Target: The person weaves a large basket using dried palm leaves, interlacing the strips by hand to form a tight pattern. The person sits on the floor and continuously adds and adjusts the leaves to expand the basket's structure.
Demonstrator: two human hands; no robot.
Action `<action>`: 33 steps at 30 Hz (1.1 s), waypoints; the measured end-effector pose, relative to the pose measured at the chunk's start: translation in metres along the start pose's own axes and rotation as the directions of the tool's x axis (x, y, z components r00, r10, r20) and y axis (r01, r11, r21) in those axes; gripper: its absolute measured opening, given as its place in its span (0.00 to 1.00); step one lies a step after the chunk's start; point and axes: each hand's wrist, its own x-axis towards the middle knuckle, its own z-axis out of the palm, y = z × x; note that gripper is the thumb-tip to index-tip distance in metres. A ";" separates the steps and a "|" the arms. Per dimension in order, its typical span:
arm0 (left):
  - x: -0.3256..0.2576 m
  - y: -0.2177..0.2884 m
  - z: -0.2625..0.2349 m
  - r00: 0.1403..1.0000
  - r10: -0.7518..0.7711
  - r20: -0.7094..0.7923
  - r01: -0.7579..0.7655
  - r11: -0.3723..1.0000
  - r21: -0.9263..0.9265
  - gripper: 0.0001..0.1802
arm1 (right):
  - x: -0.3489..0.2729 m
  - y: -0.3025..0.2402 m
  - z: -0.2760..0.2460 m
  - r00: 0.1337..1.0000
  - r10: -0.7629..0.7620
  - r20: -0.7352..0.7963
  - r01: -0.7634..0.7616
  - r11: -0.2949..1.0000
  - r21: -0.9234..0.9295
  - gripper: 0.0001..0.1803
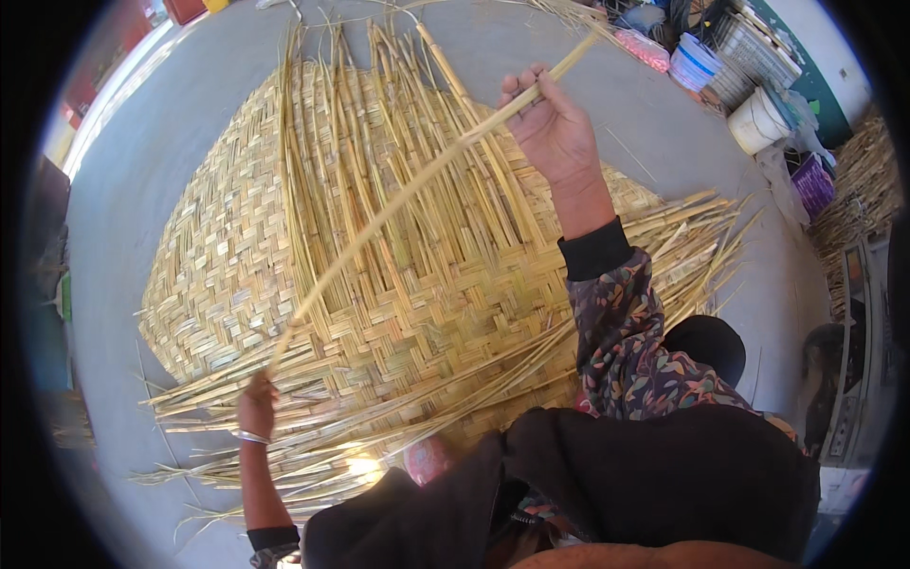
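Observation:
A long flattened reed strip [379, 220] runs slantwise above a woven reed mat [218, 256]. My right hand [555, 123], raised at the upper right, grips the strip near its far end between thumb and fingers. Down at the left, my left hand [257, 406] is closed around the strip's near end. Below the strip, several loose reed stalks [355, 142] lie lengthwise over the mat's far half. Uncut strip ends [284, 474] fan out at the mat's near left, others [692, 228] at the right.
At the far right stand a white bucket [756, 121], a blue-and-white bucket [694, 63], a wire crate [754, 52] and a purple basket [812, 187]. A heap of dry reeds [867, 190] lies along the right edge. Grey floor [114, 228] surrounds the mat.

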 end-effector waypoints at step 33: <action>0.034 0.129 0.035 0.979 -0.171 -0.112 -0.122 -0.046 -0.991 0.21 | -0.044 0.024 -0.001 0.985 0.067 -0.156 -0.036 0.980 0.195 0.15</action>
